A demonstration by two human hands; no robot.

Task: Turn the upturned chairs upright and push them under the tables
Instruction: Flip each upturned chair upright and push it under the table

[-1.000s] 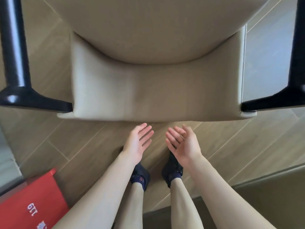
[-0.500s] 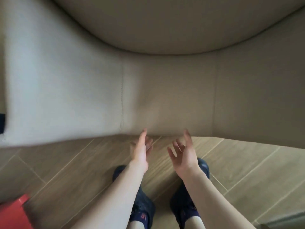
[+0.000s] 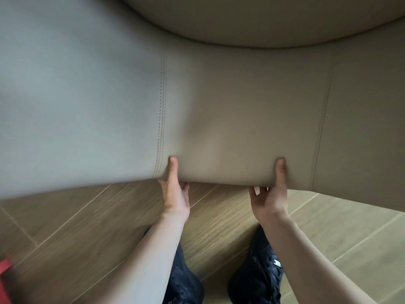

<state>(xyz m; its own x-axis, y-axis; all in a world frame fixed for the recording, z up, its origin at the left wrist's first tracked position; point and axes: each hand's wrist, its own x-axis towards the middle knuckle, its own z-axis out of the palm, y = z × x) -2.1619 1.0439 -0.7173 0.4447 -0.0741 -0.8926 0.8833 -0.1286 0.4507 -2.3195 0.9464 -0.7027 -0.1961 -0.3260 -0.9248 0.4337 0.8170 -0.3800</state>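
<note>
Both hands clamp the lower edge of the beige, leather-look upholstered chair back. The left hand has its thumb pressed flat on the near face beside a stitched seam, its fingers curled under the edge and mostly hidden. The right hand grips likewise, thumb up on the panel and fingers hooked underneath. The two sit close together near the middle of the panel, which fills the upper view and hangs above the wood-plank floor; the chair's legs and any desk are out of sight.

The narrow, central grip looks like the main risk: a wide chair held only at the middle could swing or twist as it turns. The smooth covering may slide under the thumbs. The person's dark shoes stand right below the edge, so a slip would drop it onto the feet. A red object lies at the left border, possibly in the way.
</note>
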